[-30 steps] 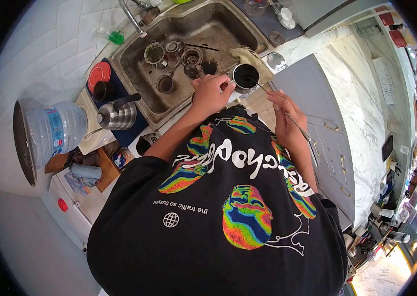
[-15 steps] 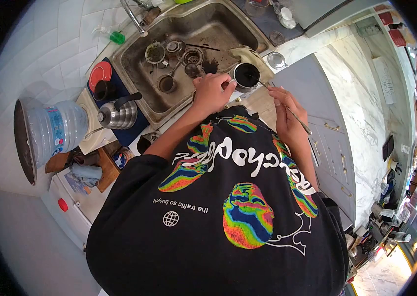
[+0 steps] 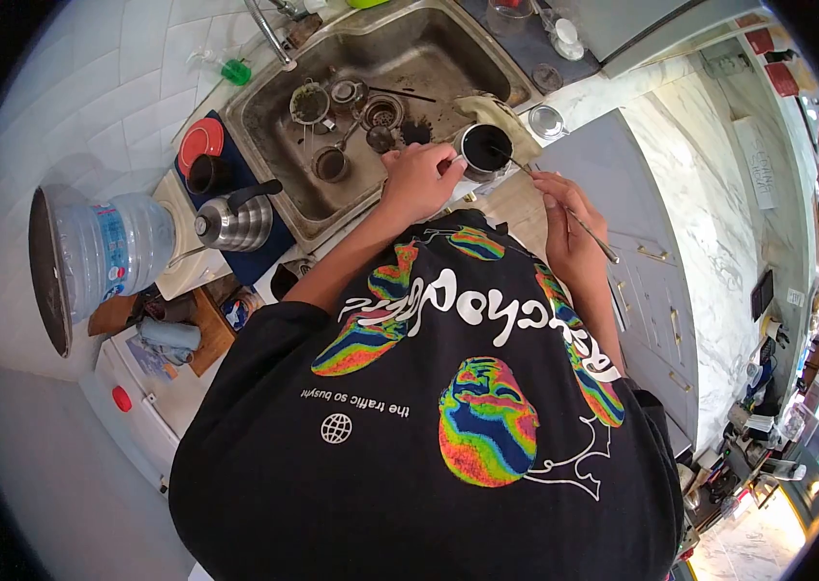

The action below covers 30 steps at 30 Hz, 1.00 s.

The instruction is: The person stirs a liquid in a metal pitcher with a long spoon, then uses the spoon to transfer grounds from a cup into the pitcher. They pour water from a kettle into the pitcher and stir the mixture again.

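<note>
My left hand [image 3: 421, 180] is closed at the near left side of a white cup [image 3: 464, 161], its fingers pinching the handle or rim; the exact grip is partly hidden. Dark, nearly black contents [image 3: 485, 147] fill the cup, which is at the sink's front right corner. In my right hand [image 3: 572, 225] is a long thin metal spoon [image 3: 579, 221], held by its handle between thumb and fingers. Its lower end dips into the dark contents, so the bowl is out of sight. A beige cloth [image 3: 524, 143] lies beside the cup on the sink edge.
The stained metal sink [image 3: 284, 198] holds a strainer [image 3: 310, 104], a small dark-filled cup [image 3: 330, 165] and dark grounds [image 3: 416, 131]. To the left stand a gooseneck kettle [image 3: 235, 221], a red lid [image 3: 200, 142] and a large water bottle [image 3: 124, 247]. A glass lid [image 3: 546, 121] sits right of the sink.
The whole view has shifted slightly. My right hand and the spoon have moved a little to the right and down; my left hand stays at the cup.
</note>
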### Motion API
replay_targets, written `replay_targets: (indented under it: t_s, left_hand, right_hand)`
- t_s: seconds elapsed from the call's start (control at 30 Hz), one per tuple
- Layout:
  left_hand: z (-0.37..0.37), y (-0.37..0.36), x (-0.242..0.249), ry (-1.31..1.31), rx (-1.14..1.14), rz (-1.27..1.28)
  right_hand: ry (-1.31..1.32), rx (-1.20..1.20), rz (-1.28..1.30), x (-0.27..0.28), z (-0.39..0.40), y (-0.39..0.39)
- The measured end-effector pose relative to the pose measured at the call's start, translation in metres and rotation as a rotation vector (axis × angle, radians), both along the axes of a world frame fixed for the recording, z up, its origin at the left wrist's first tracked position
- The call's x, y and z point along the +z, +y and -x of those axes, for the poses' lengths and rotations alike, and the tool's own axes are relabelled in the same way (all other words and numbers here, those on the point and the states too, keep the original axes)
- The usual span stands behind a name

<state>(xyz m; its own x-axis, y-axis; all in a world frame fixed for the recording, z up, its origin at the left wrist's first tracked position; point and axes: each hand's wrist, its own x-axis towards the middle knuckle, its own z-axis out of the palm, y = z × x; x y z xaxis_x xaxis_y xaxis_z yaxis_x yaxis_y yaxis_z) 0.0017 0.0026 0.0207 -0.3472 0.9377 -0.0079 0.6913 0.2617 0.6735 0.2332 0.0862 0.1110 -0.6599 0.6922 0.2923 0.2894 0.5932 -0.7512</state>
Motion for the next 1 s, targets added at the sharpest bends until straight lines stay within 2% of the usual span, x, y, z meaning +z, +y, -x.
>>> replay_targets:
  t_s: [0.47, 0.77, 1.0]
  left_hand:
    - [0.000, 0.000, -0.009, -0.018, 0.025, -0.069]
    - [0.000, 0.000, -0.011, -0.039, 0.023, -0.082]
    - [0.000, -0.002, -0.004, -0.001, -0.001, -0.016]
  right_hand:
    - [0.005, -0.005, -0.025, 0.001, 0.000, 0.004]
    - [0.029, -0.005, 0.044, 0.001, 0.002, 0.004]
    - [0.030, 0.012, 0.010, 0.000, 0.000, 0.010]
